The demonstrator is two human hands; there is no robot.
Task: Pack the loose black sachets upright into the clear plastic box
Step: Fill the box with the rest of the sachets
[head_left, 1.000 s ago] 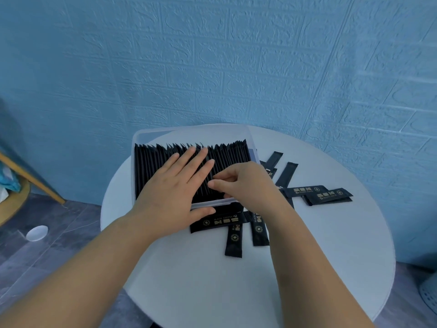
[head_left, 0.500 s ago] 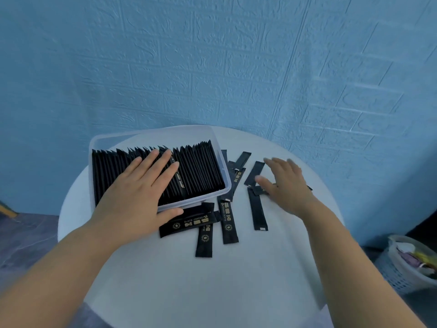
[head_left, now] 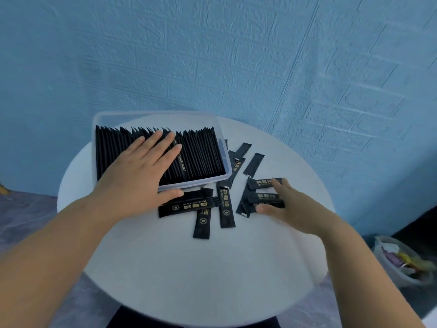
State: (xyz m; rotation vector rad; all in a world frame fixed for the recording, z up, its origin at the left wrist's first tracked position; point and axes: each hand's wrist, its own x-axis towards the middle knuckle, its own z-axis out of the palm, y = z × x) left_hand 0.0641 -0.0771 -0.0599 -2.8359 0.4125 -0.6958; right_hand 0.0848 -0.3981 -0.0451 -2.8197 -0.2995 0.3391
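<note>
two hands down: left hand (head_left: 139,171) flat, fingers spread, on upright black sachets (head_left: 201,155) in clear plastic box (head_left: 223,147) near round white table's (head_left: 189,268) far-left edge; right hand (head_left: 287,207) pinching two loose black foil sachets (head_left: 264,197) beside it.

One loose sachet (head_left: 186,205) lying on the bench (head_left: 189,268) just in front of the clear plastic box (head_left: 225,159) reads "BLACK COFFEE" in gold beside a round emblem. Gold print on the other sachets is too small to read.
</note>
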